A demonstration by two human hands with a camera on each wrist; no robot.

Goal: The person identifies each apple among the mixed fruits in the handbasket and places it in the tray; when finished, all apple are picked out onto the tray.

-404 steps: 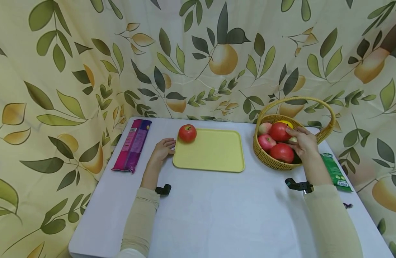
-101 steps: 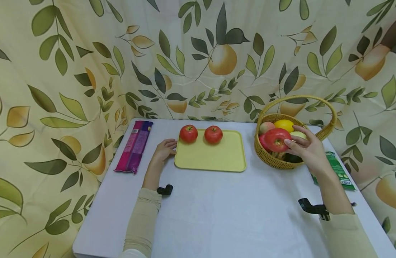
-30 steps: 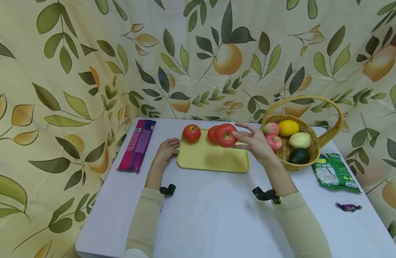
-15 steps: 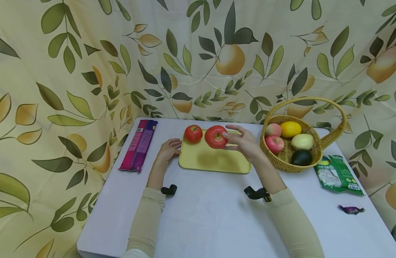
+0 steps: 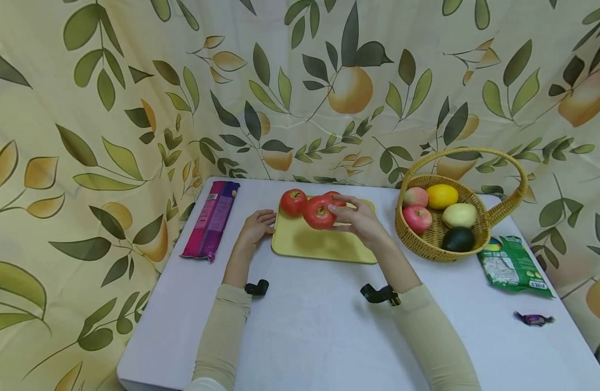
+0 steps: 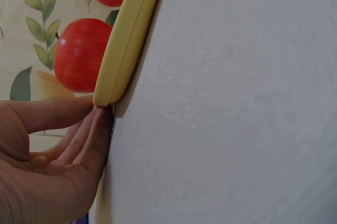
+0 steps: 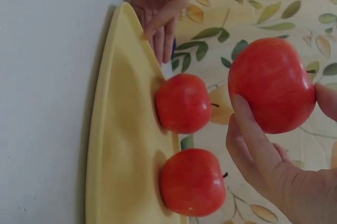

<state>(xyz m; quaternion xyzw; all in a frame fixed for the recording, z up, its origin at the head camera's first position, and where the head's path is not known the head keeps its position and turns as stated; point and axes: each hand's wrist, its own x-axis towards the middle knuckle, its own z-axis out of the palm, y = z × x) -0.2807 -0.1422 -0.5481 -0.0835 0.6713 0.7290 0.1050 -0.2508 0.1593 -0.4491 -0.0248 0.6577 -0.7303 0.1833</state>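
Note:
My right hand [image 5: 356, 220] holds a red apple [image 5: 318, 212] between thumb and fingers, raised above the yellow tray [image 5: 300, 239]. In the right wrist view, this held apple [image 7: 271, 84] is apart from two more red apples standing on the tray, one nearer the left hand [image 7: 183, 103] and one farther off [image 7: 192, 182]. The head view shows the left apple [image 5: 293, 202] fully; the other is mostly hidden behind the held one. My left hand [image 5: 256, 227] rests at the tray's left edge, its thumb touching the rim [image 6: 108, 90] and its fingers fairly straight beside it.
Right of the tray, a wicker basket [image 5: 412, 243] holds a lemon [image 5: 442, 196], two pinkish fruits, a pale round one and a dark one. A green packet [image 5: 515, 266] and a small purple wrapped candy [image 5: 533, 319] lie farther right. A pink-purple package [image 5: 211, 220] lies left.
A second apple has come onto the tray. My right hand has carried another apple from the basket leftward over the tray, and lowered it slightly. My left hand has stayed at the tray's edge.

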